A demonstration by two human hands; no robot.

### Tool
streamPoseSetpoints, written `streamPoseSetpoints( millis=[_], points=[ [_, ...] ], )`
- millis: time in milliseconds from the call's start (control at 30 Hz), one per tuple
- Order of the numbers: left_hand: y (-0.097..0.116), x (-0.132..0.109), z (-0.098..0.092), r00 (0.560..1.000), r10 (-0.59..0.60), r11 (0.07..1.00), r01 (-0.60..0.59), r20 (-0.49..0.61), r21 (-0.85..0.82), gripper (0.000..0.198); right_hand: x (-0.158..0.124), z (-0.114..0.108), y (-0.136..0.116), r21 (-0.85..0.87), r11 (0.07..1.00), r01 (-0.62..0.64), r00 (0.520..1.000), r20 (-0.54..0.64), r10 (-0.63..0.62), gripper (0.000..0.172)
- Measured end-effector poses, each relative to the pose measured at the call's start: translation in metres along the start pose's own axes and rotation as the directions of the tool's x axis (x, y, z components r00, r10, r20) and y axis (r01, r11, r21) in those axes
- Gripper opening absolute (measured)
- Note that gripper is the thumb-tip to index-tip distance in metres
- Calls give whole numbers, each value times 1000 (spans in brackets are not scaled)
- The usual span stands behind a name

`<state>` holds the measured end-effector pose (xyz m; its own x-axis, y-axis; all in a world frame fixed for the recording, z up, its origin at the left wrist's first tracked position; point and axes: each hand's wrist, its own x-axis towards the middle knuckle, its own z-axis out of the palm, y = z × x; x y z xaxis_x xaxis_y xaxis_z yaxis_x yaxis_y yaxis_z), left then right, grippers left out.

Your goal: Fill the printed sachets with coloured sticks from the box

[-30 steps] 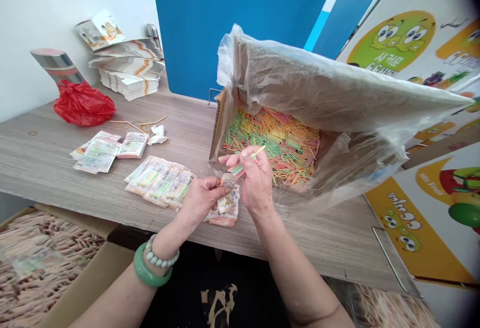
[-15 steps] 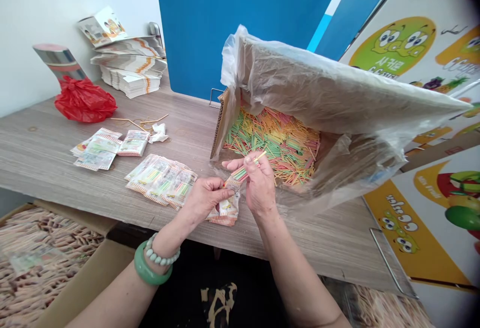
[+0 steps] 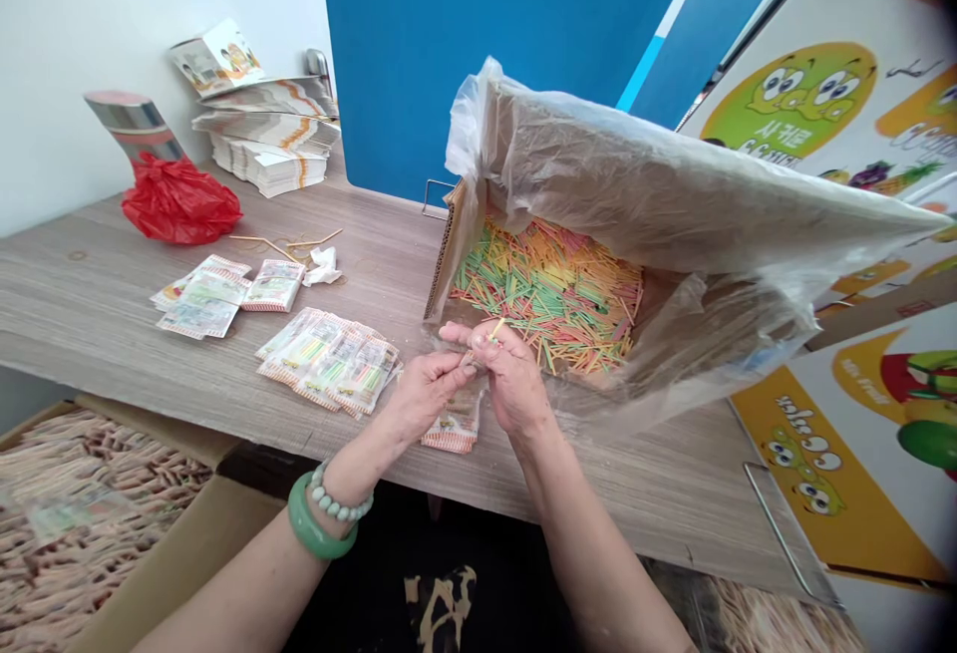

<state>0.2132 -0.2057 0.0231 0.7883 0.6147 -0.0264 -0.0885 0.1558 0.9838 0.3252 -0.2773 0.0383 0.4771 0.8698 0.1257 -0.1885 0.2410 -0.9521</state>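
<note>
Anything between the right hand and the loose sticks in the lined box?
Nothing visible: the open side of the box faces the right hand, the plastic liner drapes over its rim, and the loose sticks look uncovered.

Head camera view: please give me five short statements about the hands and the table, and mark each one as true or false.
1. The right hand holds at least one yellow stick. True.
2. The green bangle is on the right arm. False: it is on the left arm, beside a beaded bracelet.
3. The cardboard box of coloured sticks has a translucent plastic liner. True.
4. The red plastic bag lies inside the cardboard box. False: it stands on the table, left of the box.
5. Several printed sachets lie to the left of the left hand. True.
</note>
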Motion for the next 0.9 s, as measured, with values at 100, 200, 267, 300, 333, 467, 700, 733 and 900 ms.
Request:
streamPoseSetpoints(
  millis=[100,200,267,300,333,467,700,733,900],
  points=[
    [-2,9,4,1000,14,989,-12,14,-147,33,6,-5,0,-37,999,-17,1000,-8,16,9],
    [-3,15,7,1000,-1,964,2,4,-266,33,11,-8,-4,-45,999,7,999,-46,-9,15],
    [-3,16,7,1000,-21,942,19,-3,-334,32,13,-8,-5,-53,998,27,996,-83,-32,15],
    [-3,15,7,999,-28,929,20,-17,-370,31,12,-7,-5,-72,997,23,996,-88,-29,15],
    [-3,14,7,999,-30,916,13,-35,-401,30,12,-7,-3,-96,995,3,996,-84,-11,15],
    [-4,11,5,997,-23,906,-11,-76,-424,31,6,-5,5,-175,983,-59,997,-69,47,29],
    [-1,-3,-15,980,17,961,-71,-200,-268,34,-8,-4,5,-718,657,230,973,179,-145,35],
    [0,-6,-24,975,14,969,-68,-224,-236,33,-10,-5,5,-718,660,221,975,166,-146,38],
    [-2,-21,-63,902,149,960,-34,-406,276,27,-29,0,18,-829,537,158,985,95,-143,27]
  ],
)
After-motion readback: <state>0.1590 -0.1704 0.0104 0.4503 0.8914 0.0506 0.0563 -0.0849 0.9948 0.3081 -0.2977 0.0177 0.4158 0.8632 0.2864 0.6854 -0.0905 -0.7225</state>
